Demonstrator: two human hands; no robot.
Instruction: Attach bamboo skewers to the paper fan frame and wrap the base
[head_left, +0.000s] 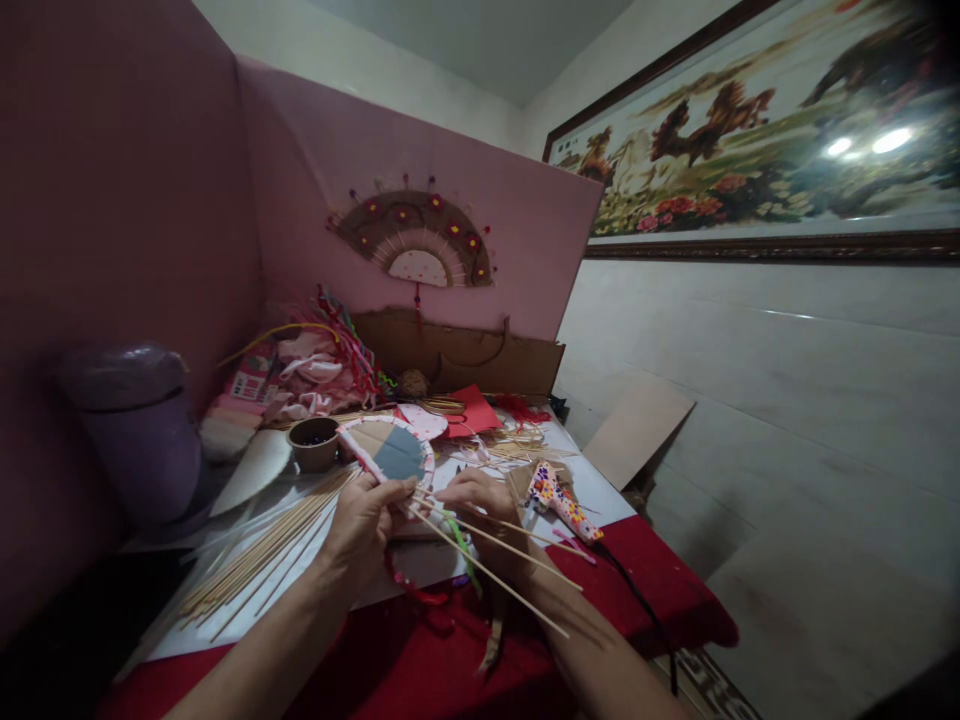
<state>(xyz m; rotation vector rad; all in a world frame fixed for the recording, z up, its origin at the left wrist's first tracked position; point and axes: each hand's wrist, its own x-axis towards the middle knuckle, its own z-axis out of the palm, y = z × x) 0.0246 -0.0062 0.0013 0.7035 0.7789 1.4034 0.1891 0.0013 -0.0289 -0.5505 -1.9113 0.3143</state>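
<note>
My left hand (362, 525) pinches the lower edge of a half-round cardboard piece (401, 455) with a pale, pink-spotted fabric rim. Several thin wooden sticks (510, 548) run from that edge out to the right, above my right forearm. Close by, the fingers of my right hand (480, 505) are curled at the near ends of the sticks and seem to pinch one; the fingertips are partly hidden. To the right lies a flower-patterned glue gun (562, 503) with a black cord. A bundle of wooden sticks (281, 550) lies left of my hands.
A brown cup (313, 445) stands behind the sticks, with a lilac bin (142, 440) at far left. Fabric and ribbons (311, 365) are heaped at the back, near red paper (472, 412). A decorated fan (420, 235) hangs on the pink board (300, 150).
</note>
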